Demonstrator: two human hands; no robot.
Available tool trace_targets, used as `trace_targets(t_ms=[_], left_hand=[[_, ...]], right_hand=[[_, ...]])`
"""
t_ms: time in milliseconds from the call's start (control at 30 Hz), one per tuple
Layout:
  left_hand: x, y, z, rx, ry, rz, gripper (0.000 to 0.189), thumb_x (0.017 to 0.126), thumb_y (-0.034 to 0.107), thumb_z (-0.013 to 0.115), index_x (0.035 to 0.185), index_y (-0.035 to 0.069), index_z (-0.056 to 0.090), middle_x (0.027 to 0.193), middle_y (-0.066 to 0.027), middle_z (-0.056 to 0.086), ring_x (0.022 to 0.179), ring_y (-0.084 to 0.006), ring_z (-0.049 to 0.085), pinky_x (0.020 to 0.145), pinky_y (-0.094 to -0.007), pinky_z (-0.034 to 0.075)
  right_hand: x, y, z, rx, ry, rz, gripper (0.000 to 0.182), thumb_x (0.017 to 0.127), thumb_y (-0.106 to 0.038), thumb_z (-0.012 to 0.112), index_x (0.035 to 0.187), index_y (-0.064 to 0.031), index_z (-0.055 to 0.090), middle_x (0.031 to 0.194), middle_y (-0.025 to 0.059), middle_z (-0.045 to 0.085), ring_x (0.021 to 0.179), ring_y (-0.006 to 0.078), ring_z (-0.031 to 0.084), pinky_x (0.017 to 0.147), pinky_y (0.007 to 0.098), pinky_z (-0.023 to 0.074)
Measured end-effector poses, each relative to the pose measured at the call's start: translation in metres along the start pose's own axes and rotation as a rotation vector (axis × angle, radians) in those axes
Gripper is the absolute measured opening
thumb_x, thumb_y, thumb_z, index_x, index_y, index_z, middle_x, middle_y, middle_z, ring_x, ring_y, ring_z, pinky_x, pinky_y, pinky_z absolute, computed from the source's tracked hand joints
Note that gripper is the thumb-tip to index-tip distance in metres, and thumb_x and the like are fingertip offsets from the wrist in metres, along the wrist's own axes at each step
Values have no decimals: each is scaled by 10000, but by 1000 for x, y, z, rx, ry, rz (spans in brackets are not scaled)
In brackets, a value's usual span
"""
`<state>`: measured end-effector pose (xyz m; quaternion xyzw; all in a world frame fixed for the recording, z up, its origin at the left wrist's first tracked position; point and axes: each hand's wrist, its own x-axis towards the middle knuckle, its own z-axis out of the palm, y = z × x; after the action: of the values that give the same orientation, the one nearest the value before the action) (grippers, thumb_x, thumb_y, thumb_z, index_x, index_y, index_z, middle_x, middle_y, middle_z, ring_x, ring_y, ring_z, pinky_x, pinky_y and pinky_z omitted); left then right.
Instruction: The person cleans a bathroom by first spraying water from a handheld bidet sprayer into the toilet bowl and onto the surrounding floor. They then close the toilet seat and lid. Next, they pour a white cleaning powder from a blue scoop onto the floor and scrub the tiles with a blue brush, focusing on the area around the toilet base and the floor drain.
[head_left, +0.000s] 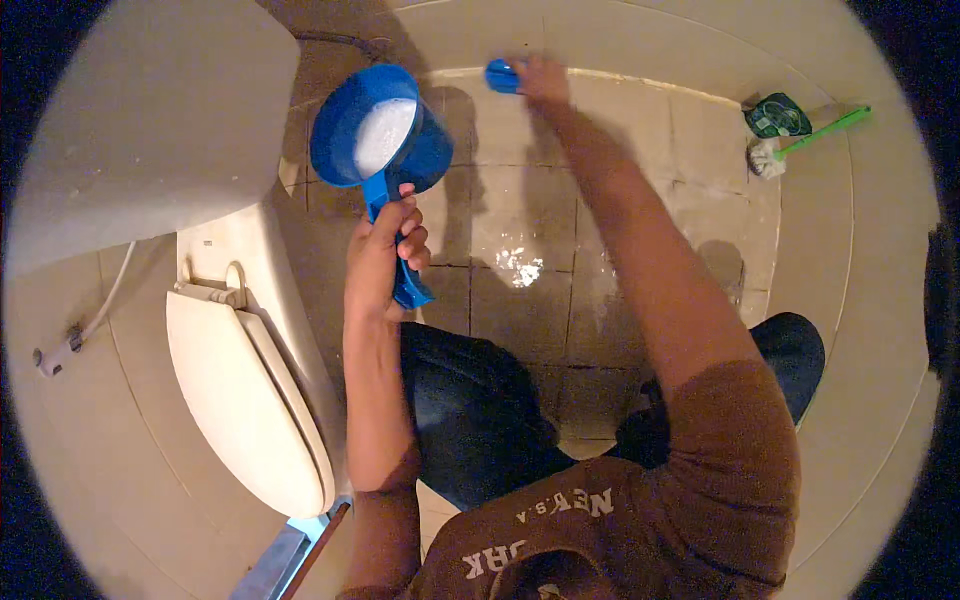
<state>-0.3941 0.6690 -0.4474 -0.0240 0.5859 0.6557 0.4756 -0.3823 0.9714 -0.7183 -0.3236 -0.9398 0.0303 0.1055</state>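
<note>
My left hand (395, 244) grips the long handle of a blue plastic water dipper (437, 146), held up over the floor. White foamy liquid (386, 133) fills part of the dipper. Stretched far forward, my right hand (544, 81) holds a small blue object (501, 76), possibly a scrub brush. That object is blurred, and its underside is hidden. It is at the tiled floor (517, 202) beside the base of the far wall. Light glints off the wet-looking tiles.
To the left stands a white toilet (247, 397), lid down, beneath a basin-like fixture (157, 127). A bidet sprayer (52, 358) hangs on the left wall. In the far right corner lie a green-handled toilet brush (821, 135) and a dark green mesh item (777, 115).
</note>
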Motion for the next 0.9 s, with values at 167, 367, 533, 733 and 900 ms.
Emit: trace_targets(t_ms=[167,367,533,733,900], left_hand=[[-5,2,6,68,20,26,221,859,147,582,1059,67,529,676,29,439,494,-34,397,413,-196,323],[-15,0,23,108,5,20,219,870,146,575,1065,59,531,697,29,442,490,-28,389,415,-183,308],[-30,-5,32,7,-83,-6,245,899,137,536,1122,38,510,688,38,399,471,-9,359,397,-168,279],[-31,-11,38,-62,-138,-83,258,898,130,528,1128,20,495,673,44,387,465,-5,350,390,-163,287],[-31,-19,41,-88,-155,-162,229,896,108,522,1103,12,497,670,46,399,456,-5,351,384,-160,299]], right_hand=[[-44,163,-13,-79,35,-116,671,728,-273,716,1326,-234,412,1132,142,564,1056,348,553,876,470,457],[-123,299,-57,-249,-239,272,693,775,-369,662,1355,-188,329,1117,168,548,998,408,566,789,534,483],[-161,285,-60,-25,-313,6,630,748,-253,651,1297,-128,369,1006,195,575,855,403,611,732,528,494],[-123,266,-68,-85,-333,121,595,799,-315,639,1283,-144,338,1055,195,563,892,396,611,719,536,481],[-137,235,-56,-26,-351,51,576,795,-310,627,1263,-94,369,1017,196,605,871,398,621,719,514,499]])
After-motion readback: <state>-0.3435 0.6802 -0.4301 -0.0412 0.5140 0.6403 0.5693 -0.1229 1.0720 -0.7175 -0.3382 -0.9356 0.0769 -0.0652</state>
